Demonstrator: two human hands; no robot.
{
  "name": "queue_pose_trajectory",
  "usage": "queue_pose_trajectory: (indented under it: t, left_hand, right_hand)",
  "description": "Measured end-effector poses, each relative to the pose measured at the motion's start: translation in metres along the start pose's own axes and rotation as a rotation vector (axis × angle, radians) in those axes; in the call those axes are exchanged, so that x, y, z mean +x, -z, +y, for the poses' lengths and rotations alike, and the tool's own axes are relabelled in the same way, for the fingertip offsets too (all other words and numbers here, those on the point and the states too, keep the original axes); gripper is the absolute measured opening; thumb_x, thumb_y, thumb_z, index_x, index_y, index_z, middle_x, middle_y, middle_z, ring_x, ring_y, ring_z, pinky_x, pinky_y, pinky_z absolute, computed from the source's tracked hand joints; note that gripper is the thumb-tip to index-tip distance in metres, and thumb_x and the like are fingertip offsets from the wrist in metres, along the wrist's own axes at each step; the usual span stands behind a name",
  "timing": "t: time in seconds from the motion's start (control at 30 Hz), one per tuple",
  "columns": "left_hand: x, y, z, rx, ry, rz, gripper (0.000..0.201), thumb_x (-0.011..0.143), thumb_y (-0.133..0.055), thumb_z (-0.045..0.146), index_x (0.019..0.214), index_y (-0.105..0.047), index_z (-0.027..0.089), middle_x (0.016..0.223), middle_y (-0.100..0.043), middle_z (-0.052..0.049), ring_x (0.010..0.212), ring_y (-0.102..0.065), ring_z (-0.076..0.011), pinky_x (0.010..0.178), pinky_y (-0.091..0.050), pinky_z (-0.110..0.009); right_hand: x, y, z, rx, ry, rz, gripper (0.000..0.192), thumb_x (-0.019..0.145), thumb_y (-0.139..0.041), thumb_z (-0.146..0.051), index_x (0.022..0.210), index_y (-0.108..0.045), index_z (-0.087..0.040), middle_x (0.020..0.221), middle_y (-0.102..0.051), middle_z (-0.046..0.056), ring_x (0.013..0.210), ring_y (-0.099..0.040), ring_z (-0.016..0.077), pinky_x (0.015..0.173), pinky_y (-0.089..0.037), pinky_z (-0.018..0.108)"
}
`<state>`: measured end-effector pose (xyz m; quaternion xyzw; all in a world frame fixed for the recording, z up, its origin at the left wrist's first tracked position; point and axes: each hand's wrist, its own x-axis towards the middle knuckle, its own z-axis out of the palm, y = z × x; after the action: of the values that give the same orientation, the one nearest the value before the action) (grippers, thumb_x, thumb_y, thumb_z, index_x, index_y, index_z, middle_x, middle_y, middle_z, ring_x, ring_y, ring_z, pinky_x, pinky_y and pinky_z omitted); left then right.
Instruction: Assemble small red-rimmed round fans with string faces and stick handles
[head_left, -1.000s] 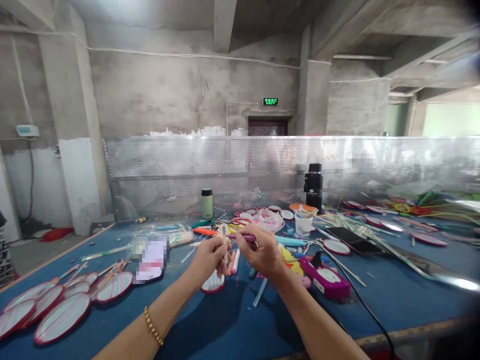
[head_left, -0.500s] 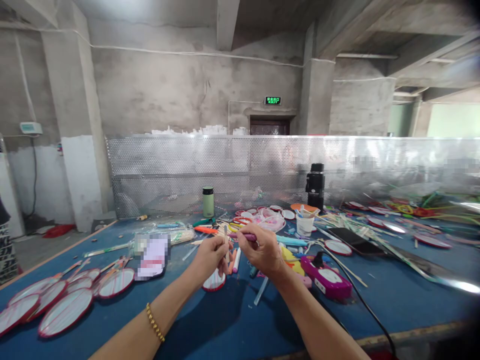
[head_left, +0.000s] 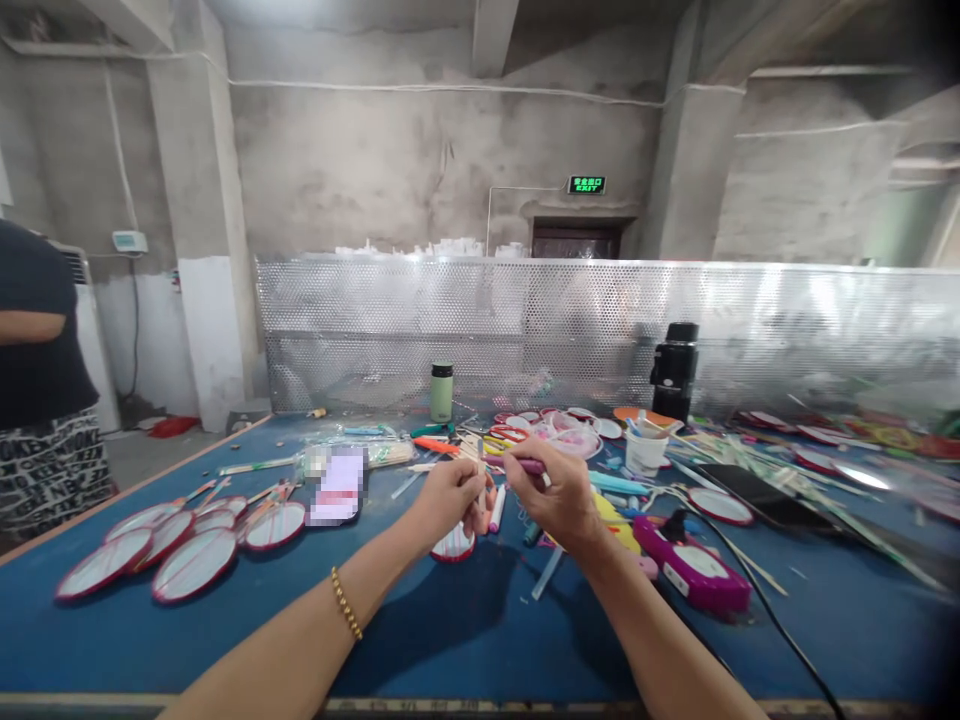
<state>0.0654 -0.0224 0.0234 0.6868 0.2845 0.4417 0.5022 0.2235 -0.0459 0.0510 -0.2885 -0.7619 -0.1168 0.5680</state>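
Above the blue table (head_left: 450,640), left hand (head_left: 447,495) pinches a small fan (head_left: 454,540); right hand (head_left: 559,492) grips a purple marker (head_left: 531,465).

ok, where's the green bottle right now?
In the head view, the green bottle stands upright at the far edge of the blue table, against the perforated metal screen, beyond and slightly left of both hands.

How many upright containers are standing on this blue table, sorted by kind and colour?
Green flask: 1
Black flask: 1
White cup: 1
Total: 3
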Motion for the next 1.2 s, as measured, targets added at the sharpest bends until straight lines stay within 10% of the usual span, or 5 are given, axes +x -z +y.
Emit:
queue_pose_trajectory:
  t: [1.2]
  left_hand:
    - [0.0021,0.0003,-0.0039,-0.01,0.0,-0.006,0.022,0.08,-0.052,0.037,0.073,-0.051,0.016,0.043,-0.059,0.0,0.031,-0.053,-0.0117,0.031,-0.037,-0.017]
  right_hand:
    - [-0.001,-0.0006,-0.0032,-0.015,-0.02,0.003,0.015,0.085,-0.053,-0.02,0.072,-0.06,-0.018,0.059,-0.055,-0.001,0.052,-0.048,0.0104,0.049,-0.038,0.022]
